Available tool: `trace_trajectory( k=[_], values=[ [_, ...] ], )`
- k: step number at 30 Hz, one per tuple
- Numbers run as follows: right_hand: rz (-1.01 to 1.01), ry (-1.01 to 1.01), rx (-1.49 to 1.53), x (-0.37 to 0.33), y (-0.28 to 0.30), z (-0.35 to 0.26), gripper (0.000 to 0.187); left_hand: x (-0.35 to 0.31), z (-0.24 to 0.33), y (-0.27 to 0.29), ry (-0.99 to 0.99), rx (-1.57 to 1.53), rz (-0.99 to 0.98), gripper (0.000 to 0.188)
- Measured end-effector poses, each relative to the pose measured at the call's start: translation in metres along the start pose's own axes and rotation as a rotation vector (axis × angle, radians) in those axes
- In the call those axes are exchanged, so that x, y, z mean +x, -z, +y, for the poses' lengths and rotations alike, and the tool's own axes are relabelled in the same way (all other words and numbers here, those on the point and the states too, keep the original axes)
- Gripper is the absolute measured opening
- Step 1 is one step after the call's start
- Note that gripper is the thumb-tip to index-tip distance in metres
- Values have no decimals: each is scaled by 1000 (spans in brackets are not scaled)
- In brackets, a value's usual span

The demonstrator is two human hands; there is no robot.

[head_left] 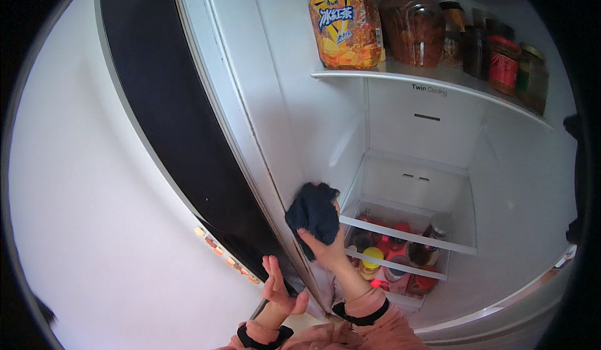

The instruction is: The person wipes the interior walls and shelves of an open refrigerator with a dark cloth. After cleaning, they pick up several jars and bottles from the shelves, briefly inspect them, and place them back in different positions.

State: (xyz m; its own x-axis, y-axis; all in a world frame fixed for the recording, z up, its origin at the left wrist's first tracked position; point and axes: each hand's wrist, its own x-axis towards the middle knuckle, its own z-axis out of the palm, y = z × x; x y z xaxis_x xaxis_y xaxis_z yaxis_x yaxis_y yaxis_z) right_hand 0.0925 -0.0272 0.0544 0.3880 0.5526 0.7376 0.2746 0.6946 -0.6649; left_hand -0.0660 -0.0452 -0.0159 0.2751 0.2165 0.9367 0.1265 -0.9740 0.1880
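A dark cloth is in my right hand, pressed against the white inner side wall of the fridge near its front edge. The thumb lies across the cloth, and the other fingers are mostly hidden behind it. Lower and to the left, my left hand is raised beside the fridge's dark outer side. Its fingers point up, the thumb stands apart, and it holds nothing.
The upper shelf bears an orange-labelled drink bottle, a large brown jar and several smaller jars. Two white-edged shelves jut out right of my right hand, with several jars and a yellow-lidded one below.
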Motion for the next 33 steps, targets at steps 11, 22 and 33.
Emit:
trace_trajectory(
  k=[11,22,33],
  values=[
    [37,-478,237,-129,-3,51,60,5,9,1,-14,-107,-17,76],
    [32,-883,-121,-239,41,68,88,-17,15,44,6,-163,-153,71],
    [55,-143,-317,71,14,-60,58,-38,16,77,133,-169,-168,55]
  ],
)
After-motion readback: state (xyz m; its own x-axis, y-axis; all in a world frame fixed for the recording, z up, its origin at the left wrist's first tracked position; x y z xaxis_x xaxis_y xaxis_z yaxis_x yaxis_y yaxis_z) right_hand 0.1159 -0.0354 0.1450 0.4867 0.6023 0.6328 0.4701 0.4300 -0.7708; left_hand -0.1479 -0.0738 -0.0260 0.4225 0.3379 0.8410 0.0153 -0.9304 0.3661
